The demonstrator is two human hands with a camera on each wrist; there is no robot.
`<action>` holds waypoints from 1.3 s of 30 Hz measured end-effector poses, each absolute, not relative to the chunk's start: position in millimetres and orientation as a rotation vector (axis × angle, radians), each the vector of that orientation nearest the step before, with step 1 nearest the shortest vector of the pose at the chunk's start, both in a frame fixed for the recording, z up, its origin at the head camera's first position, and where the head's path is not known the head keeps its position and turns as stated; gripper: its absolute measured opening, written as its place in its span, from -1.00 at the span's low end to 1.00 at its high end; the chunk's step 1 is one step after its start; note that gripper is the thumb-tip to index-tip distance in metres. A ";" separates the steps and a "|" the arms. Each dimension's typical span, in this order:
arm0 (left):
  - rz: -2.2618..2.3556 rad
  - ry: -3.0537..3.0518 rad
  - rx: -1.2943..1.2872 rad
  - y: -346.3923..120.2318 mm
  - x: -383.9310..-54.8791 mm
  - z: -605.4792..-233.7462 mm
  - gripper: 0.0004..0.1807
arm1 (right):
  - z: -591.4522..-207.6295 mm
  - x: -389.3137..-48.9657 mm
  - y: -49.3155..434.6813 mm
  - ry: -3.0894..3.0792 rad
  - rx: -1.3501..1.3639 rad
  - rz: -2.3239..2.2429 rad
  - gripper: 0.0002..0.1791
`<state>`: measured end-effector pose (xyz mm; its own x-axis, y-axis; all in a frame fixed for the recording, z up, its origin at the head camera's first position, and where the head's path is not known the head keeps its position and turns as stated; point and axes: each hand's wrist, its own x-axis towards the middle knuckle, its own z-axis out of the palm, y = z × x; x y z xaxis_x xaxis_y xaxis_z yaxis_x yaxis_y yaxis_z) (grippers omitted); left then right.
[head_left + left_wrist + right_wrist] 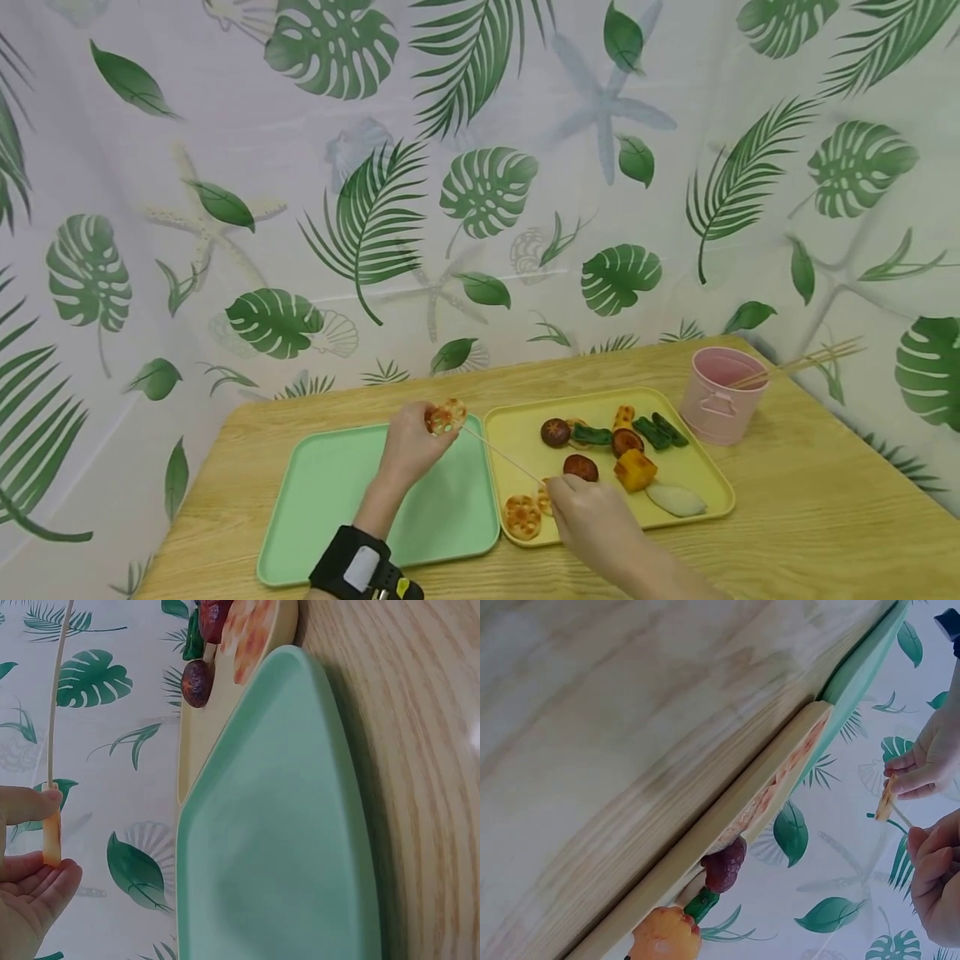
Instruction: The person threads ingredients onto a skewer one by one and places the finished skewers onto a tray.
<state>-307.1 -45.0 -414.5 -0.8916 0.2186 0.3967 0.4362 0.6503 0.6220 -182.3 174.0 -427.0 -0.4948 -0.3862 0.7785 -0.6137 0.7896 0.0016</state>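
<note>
My left hand (414, 442) pinches a lotus root slice (450, 415) between thumb and fingers, over the green tray (337, 500). A thin wooden skewer (502, 454) runs from the slice's edge to my right hand (596, 517), whose curled fingers grip it above the front of the yellow tray (517, 417). In the left wrist view the slice (52, 832) appears edge-on, with the skewer (56, 697) at its upper end. Another lotus root slice (522, 517) lies on the yellow tray, and one more beside it is partly hidden by my right hand.
The yellow tray also carries mushrooms (556, 432), green pepper pieces (592, 435), an orange chunk (635, 471) and a pale oval slice (677, 499). A pink bucket (720, 404) with several skewers (817, 358) stands at its right. A leaf-patterned curtain (555, 225) rises behind the wooden table (810, 517).
</note>
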 end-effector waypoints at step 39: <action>-1.044 -2.622 -0.579 -27.0 -291.4 -403.9 -0.57 | -420.6 -199.1 162.0 -2.205 0.660 0.331 -0.58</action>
<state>-291.4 -27.0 -403.9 -0.8871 0.2661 0.3773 0.4526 0.6624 0.5970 -199.1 162.0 -420.6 -0.5493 -0.3496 0.7589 -0.5571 0.8302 -0.0208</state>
